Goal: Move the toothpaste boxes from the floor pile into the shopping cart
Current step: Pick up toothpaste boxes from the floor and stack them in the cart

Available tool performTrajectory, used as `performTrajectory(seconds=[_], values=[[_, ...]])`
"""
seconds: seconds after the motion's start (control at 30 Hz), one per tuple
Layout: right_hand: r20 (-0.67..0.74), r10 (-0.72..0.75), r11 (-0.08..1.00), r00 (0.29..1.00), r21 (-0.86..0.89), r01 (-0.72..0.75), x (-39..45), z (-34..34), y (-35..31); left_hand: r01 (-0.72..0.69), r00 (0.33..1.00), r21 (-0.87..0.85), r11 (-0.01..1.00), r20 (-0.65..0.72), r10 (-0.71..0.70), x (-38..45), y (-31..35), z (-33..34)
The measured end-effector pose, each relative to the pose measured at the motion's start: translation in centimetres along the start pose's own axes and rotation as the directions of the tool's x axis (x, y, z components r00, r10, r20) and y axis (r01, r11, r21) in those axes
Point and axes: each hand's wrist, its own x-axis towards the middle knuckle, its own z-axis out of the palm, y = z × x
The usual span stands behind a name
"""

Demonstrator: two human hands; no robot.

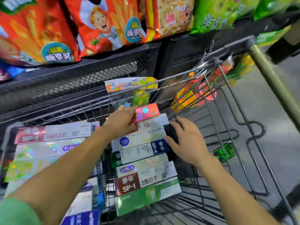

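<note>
The wire shopping cart [230,101] fills the middle of the view. Inside it a row of toothpaste boxes [146,174] lies side by side, running from near me to the far end. At the far end of the row my left hand [123,122] grips a pink-red toothpaste box [148,110] by its left end. My right hand [186,138] rests with spread fingers against the right ends of the boxes, over a dark box [171,133]. A second stack of toothpaste boxes [50,143] lies at the left. The floor pile is out of view.
Black mesh shelving [81,78] stands close behind the cart, with red and green snack bags [53,30] on it. Hanging toy packs [191,96] show through the cart's far wall. The olive cart handle [272,78] crosses the upper right. Grey floor [267,135] lies to the right.
</note>
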Motion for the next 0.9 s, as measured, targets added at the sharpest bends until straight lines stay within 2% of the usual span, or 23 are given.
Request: performTrajectory(seconds=[0.17, 0.33, 0.43, 0.5, 0.67, 0.77, 0.9], values=[[-0.003, -0.022, 0.999, 1.0, 0.044, 0.022, 0.7, 2.0, 0.8, -0.042, 0.999, 0.193, 0.98, 0.018, 0.039, 2.9, -0.1, 1.4], [-0.021, -0.068, 0.997, 0.997, 0.037, 0.069, 1.1, 3.2, 1.2, -0.117, 0.981, 0.361, 0.925, -0.1, 0.164, 2.3, -1.1, 2.7], [-0.006, -0.076, 0.997, 0.997, 0.031, 0.076, 1.0, 3.2, 0.9, -0.045, 0.984, 0.49, 0.871, -0.129, 0.124, 2.0, -1.0, 3.2], [-0.01, -0.085, 0.996, 0.996, 0.019, 0.085, 0.9, 2.8, 0.6, 0.01, 0.983, 0.501, 0.865, -0.162, 0.083, 1.9, -0.3, 3.3], [-0.022, -0.113, 0.994, 0.993, 0.01, 0.113, 0.9, 1.3, -1.5, 0.009, 0.989, 0.468, 0.883, -0.133, 0.061, -0.4, -0.1, 2.5], [-0.049, -0.166, 0.986, 0.985, 0.025, 0.167, 0.9, 0.0, -4.2, 0.037, 0.987, 0.437, 0.899, -0.155, 0.035, -4.7, -0.6, 0.1], [-0.064, -0.253, 0.966, 0.965, 0.028, 0.256, 0.2, -3.2, -10.7, 0.177, 0.966, 0.419, 0.891, -0.245, -0.077, -13.8, -0.9, -5.6]])
